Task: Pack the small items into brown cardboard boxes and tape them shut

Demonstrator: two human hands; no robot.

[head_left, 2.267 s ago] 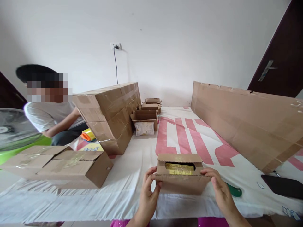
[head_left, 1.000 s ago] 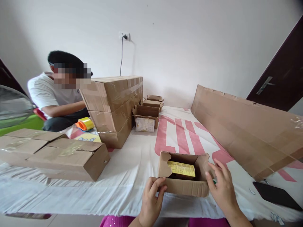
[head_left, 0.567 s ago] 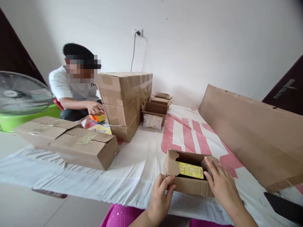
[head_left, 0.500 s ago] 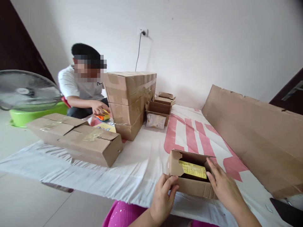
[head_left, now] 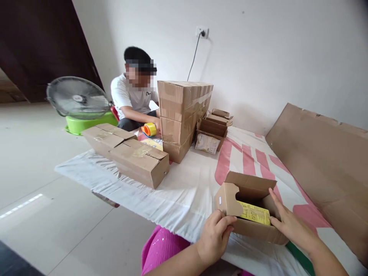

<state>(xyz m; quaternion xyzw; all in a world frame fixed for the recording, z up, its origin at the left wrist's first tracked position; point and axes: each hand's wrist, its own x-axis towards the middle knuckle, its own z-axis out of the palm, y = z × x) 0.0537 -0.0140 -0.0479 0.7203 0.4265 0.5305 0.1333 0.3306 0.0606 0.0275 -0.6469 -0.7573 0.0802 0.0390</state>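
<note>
Box (head_left: 253, 214) flaps now open, hands unmoved

1. The small open box (head_left: 250, 209) sat at the near edge of the sheet (head_left: 189, 188), with the packet (head_left: 254, 213) inside it.
2. The left hand (head_left: 215, 238) gripped its near left corner; the right hand (head_left: 290, 226) lay on its right wall.
3. The long carton (head_left: 128, 151) lay to the left, farther back.
4. The stacked cartons (head_left: 181, 115) stood behind it.
5. A seated person (head_left: 130, 100) and a fan (head_left: 78, 97) were left of the stack.
6. The flat cardboard sheet (head_left: 322, 153) lay to the right.
</note>
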